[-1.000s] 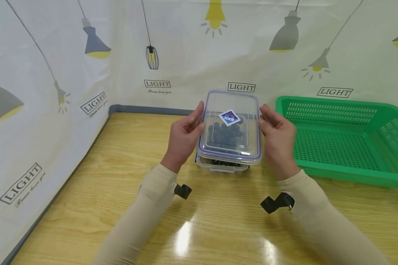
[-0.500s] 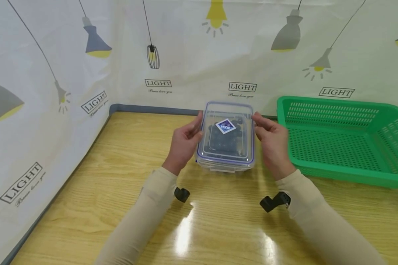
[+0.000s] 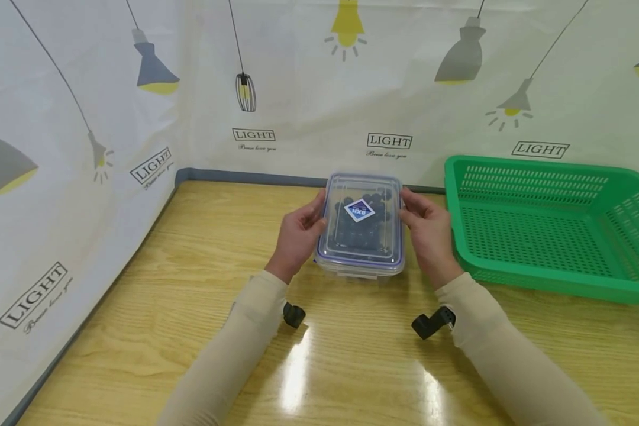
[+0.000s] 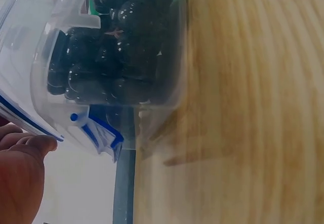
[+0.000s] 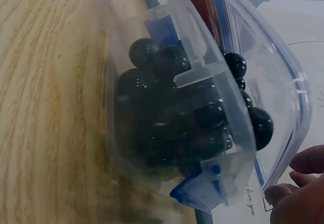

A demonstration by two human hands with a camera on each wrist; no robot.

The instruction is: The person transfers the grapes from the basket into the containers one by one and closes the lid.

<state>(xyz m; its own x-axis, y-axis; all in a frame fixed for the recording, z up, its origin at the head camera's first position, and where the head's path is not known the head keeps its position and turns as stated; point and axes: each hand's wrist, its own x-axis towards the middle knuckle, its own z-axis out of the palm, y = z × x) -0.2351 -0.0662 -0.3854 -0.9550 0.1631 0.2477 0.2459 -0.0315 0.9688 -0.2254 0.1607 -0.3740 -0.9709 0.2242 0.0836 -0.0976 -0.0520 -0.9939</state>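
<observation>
A clear lunch-box lid (image 3: 341, 249) with a blue seal and a diamond label is over a clear plastic box (image 3: 358, 272). Dark round grapes (image 5: 169, 62) fill the box, and some stick up past its rim in the right wrist view. Between lid and rim both wrist views show a gap. My left hand (image 3: 297, 236) pinches the lid's left edge between thumb and fingers. On the opposite edge, my right hand (image 3: 430, 236) holds it the same way. Blue side latches (image 4: 104, 133) stand folded outward from the box.
To the right stands a green perforated basket (image 3: 554, 284), close to my right hand. The wooden table (image 3: 191, 284) meets a white wall covering (image 3: 309, 71) printed with lamps behind the box. Black straps with small devices are on both wrists.
Both hands have lowered the lid onto the box's outline, moving it toward me and slightly left. It was raised and shifted off the box before. The basket has stayed in place.
</observation>
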